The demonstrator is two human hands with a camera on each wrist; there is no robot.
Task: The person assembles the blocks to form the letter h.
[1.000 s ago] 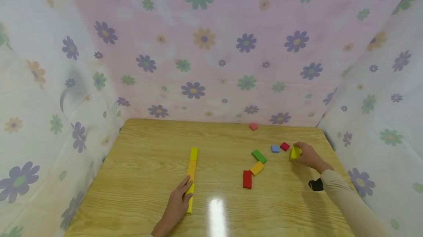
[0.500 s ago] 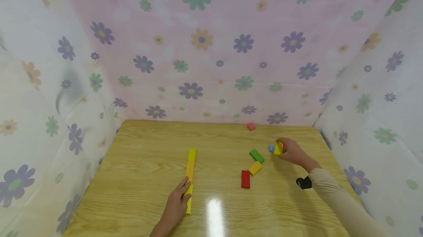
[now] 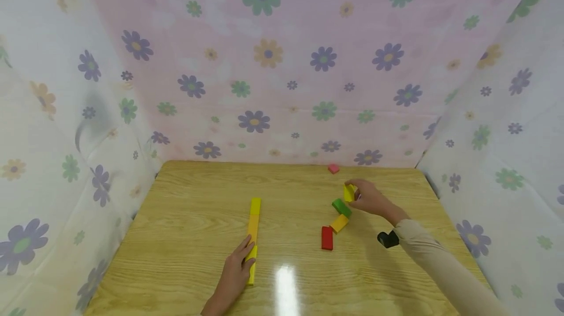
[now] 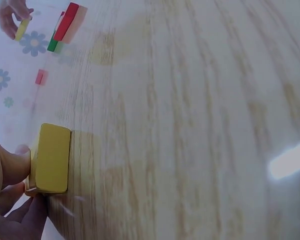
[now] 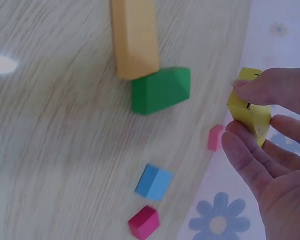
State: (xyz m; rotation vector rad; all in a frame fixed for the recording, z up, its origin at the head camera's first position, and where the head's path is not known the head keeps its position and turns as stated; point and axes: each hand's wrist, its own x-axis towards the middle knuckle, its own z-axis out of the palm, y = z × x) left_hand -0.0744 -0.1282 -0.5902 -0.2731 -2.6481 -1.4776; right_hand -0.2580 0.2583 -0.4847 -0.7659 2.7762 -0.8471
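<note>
A straight row of yellow and orange-yellow blocks [image 3: 253, 224] lies on the wooden table, left of its middle. My left hand [image 3: 233, 273] grips the row's near end, thumb on one side and fingers on the other. Its end block [image 4: 53, 158] fills the grip in the left wrist view. Raised above the table, my right hand [image 3: 373, 200] pinches a separate yellow block [image 5: 256, 114] between thumb and fingertips. In the head view, this block is just behind a green block [image 3: 341, 207].
An orange block [image 3: 339, 224] and a red block [image 3: 327, 238] lie near the green one. The pink block [image 3: 333, 169] is at the back edge. Blue [image 5: 153, 181] and crimson blocks [image 5: 144, 222] show in the right wrist view. Flowered cloth [image 3: 291, 61] walls the table.
My right hand has carried its yellow block leftward from the right side, past the blue and crimson blocks. My left hand stays in place on the row.
</note>
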